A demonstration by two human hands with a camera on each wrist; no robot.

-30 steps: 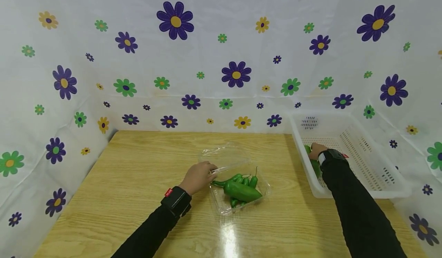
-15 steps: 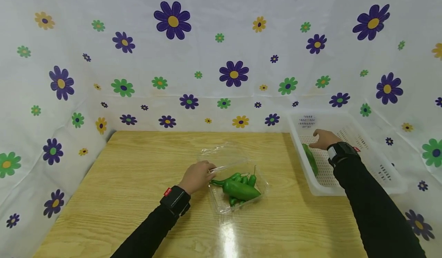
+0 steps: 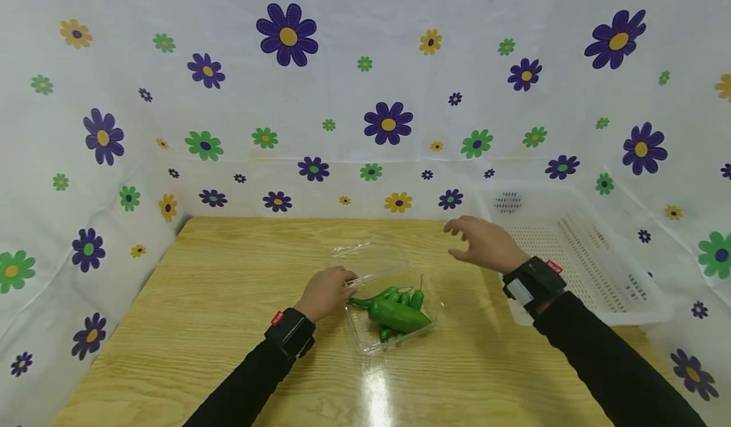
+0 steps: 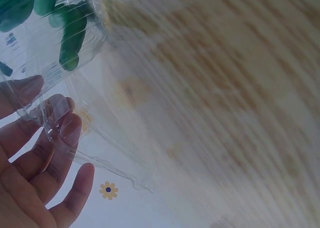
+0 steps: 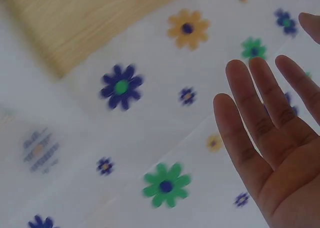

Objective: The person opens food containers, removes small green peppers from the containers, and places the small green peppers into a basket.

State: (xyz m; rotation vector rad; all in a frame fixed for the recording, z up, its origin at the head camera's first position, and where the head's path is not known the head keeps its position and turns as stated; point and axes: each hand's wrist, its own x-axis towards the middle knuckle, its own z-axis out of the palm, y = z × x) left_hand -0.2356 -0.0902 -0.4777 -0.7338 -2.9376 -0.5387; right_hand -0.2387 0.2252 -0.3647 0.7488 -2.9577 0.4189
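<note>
A clear plastic clamshell container [image 3: 371,349] lies mid-table with its lid [image 3: 368,256] folded back. Inside is a large green pepper [image 3: 398,316] on top of several smaller ones [image 3: 418,300]. My left hand [image 3: 324,292] pinches the container at its left side, by the fold between base and lid; the left wrist view shows the thumb and fingers on either side of the plastic [image 4: 52,130]. My right hand [image 3: 485,244] is in the air between container and basket, fingers spread and holding nothing. In the right wrist view its palm [image 5: 285,158] shows bare.
A white perforated plastic basket [image 3: 634,317] stands at the table's right. Its left part is hidden by my right hand and wrist. A white cloth [image 3: 320,97] with printed flowers hangs behind and at both sides of the wooden table [image 3: 228,249].
My right hand first reached a green pepper in the basket, came off it, then moved left out of the basket with nothing in it. The left hand has kept its hold.
</note>
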